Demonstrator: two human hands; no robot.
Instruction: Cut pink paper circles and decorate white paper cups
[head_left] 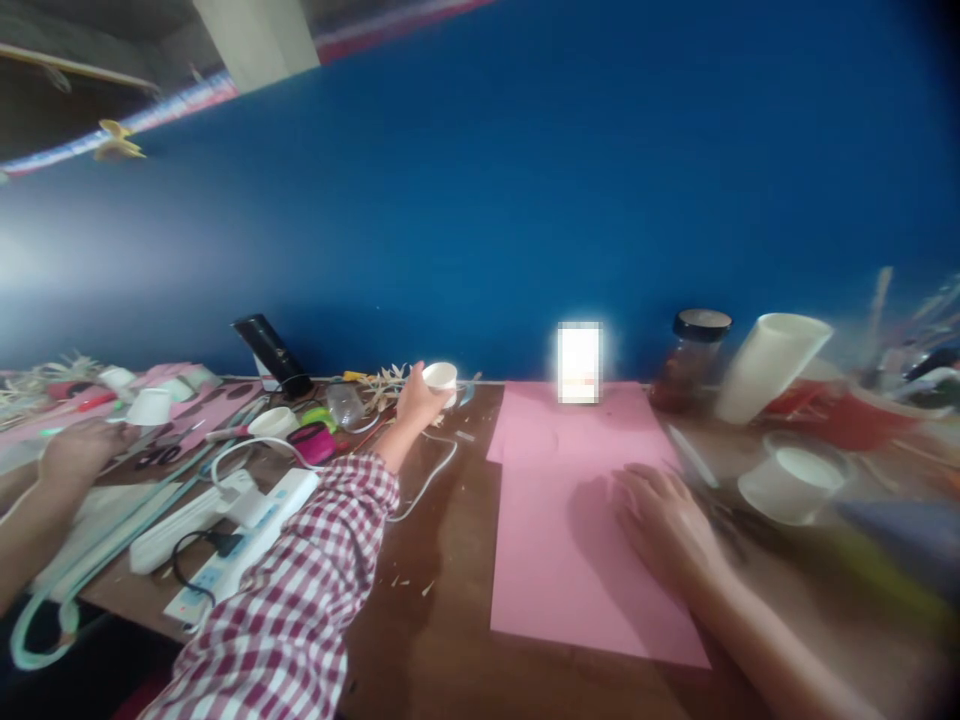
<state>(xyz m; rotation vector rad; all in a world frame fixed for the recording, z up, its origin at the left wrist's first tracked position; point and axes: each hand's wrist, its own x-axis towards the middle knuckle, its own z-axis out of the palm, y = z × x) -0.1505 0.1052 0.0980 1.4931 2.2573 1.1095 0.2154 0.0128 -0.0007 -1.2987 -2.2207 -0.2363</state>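
Note:
My left hand, its arm in a checked sleeve, reaches to the back of the table. Its fingers are closed round a small white cup with an open top. My right hand is slightly blurred and lies over the right side of the pink paper, fingers stretched out, holding nothing. A brightly lit, pixelated screen stands at the paper's far end. Wood shavings and a thin white cable are near my left hand.
Power strips lie beside my left sleeve. Another person's hand is at far left, near a white cup. On the right are a lidded jar, a tall white container and a tub. A blue wall stands behind.

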